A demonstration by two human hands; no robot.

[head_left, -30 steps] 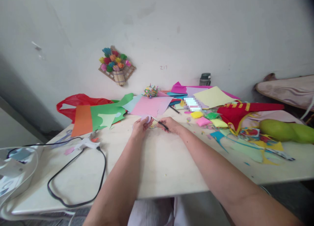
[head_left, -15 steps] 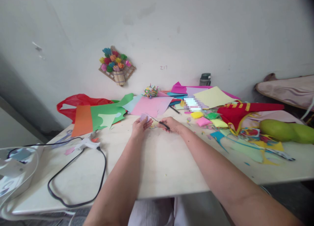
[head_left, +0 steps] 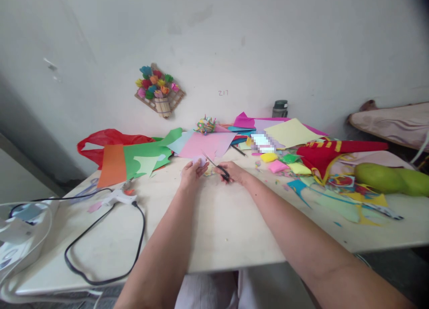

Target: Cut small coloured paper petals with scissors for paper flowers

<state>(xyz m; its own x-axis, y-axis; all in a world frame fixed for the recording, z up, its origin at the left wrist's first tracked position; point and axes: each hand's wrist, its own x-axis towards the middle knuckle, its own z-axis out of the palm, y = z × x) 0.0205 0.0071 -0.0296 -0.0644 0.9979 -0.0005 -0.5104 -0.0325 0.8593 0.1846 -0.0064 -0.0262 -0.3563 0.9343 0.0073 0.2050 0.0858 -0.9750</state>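
My left hand (head_left: 193, 172) pinches a small piece of pale lilac paper (head_left: 199, 160) over the middle of the table. In my right hand (head_left: 233, 172) is a pair of black-handled scissors (head_left: 221, 171), its blades pointing up and left toward the paper. The blade tips lie close to the paper's right side; whether they touch it I cannot tell. Just beyond both hands lies a pink sheet of paper (head_left: 208, 144). Small paper scraps are scattered on the table between and behind the hands.
A white glue gun (head_left: 120, 198) with a looping black cord rests at left, near a power strip (head_left: 30, 237). Orange (head_left: 112, 166) and green sheets (head_left: 134, 157) lie behind it. To the right are bright clay packets (head_left: 278, 166), paper offcuts, red cloth (head_left: 318, 159) and green fruit (head_left: 378, 177).
The scissors have turned so their blades point more steeply upward, and they have drawn slightly back from the lilac paper. The left hand has barely moved, while the paper in it has tilted.
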